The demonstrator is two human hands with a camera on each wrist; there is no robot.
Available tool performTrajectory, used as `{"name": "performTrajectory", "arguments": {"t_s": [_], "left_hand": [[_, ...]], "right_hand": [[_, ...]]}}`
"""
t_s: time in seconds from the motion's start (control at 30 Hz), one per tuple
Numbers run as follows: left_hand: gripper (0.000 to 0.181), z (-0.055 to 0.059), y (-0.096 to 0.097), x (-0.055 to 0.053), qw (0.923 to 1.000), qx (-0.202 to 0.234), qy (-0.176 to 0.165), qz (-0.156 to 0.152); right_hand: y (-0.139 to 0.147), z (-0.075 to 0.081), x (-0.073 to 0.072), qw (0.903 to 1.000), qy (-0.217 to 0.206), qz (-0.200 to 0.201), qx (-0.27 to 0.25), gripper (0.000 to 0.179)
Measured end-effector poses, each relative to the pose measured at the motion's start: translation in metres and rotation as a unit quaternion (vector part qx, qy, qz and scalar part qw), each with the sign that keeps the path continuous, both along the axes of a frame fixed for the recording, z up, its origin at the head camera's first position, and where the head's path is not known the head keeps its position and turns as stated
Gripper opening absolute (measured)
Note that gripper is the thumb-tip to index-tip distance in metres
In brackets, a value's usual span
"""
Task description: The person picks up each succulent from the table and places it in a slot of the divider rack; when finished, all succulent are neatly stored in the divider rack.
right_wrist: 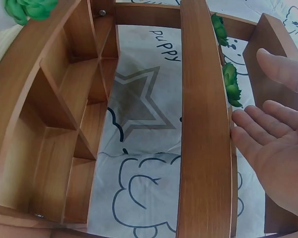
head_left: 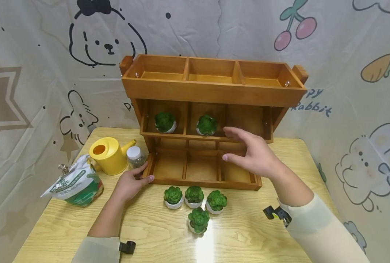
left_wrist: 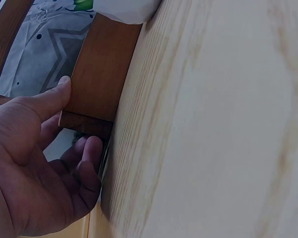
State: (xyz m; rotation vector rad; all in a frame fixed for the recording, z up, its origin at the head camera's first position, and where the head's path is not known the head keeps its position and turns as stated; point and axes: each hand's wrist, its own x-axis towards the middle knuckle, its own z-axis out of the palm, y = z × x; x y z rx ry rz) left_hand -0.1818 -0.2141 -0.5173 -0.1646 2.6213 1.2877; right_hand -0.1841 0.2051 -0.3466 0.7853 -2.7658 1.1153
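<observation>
A three-tier wooden plant stand (head_left: 214, 91) stands at the back of the table, each tier split into three compartments. At its lower left corner my left hand (head_left: 129, 185) grips the bottom tray's end, thumb on the front board (left_wrist: 102, 74) in the left wrist view. My right hand (head_left: 255, 153) is in front of the middle tier's right compartment, fingers extended and holding nothing. Two potted succulents, one at left (head_left: 164, 122) and one in the centre (head_left: 206, 125), sit in the middle tier. Several more potted succulents (head_left: 194, 196) stand on the table before the stand.
Left of the stand are a clear jar with a white lid (head_left: 136, 156), a yellow watering can (head_left: 111, 157) and a green-and-white bag (head_left: 78, 184). A printed curtain (head_left: 195, 33) hangs behind and beside the wooden table (head_left: 247, 233).
</observation>
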Motion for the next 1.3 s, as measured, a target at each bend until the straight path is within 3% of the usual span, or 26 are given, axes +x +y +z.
{"name": "performTrajectory", "arguments": {"t_s": [0.27,0.57,1.3], "left_hand": [[0.076,0.0,0.001,-0.001,1.0,-0.004,-0.004,0.0],[0.076,0.001,0.001,-0.001,1.0,0.001,0.0,-0.004],[0.075,0.0,0.0,0.0,1.0,-0.001,0.001,-0.003]], "right_hand": [[0.007,-0.009,0.01,0.9999,0.001,0.01,0.004,0.075],[0.012,-0.025,0.021,0.9996,-0.027,0.013,0.0,0.075],[0.017,-0.08,0.036,0.9957,-0.082,0.043,-0.006,0.076]]}}
